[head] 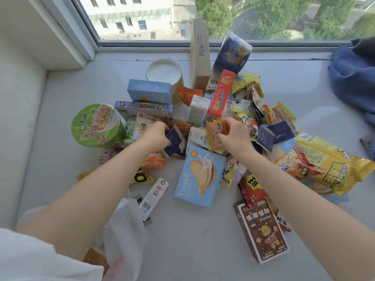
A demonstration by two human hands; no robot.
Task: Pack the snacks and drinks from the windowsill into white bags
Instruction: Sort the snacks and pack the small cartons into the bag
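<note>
A heap of snacks and drinks covers the windowsill (192, 236). My left hand (157, 133) grips a small navy wafer packet (174, 140) in the middle of the heap. My right hand (233, 132) pinches an orange-yellow snack packet (214, 135) with a barcode. Below both hands lies a light blue biscuit box (197, 177). A green instant noodle cup (97, 125) lies on its side at the left. A white bag (123, 230) hangs under my left forearm at the bottom left, with something orange inside.
A brown latte box (261, 232) lies at the lower right and a big yellow snack bag (332, 165) at the right. A cardboard box (199, 53) and a blue cup (233, 51) stand by the window. Blue cloth (353, 78) lies far right.
</note>
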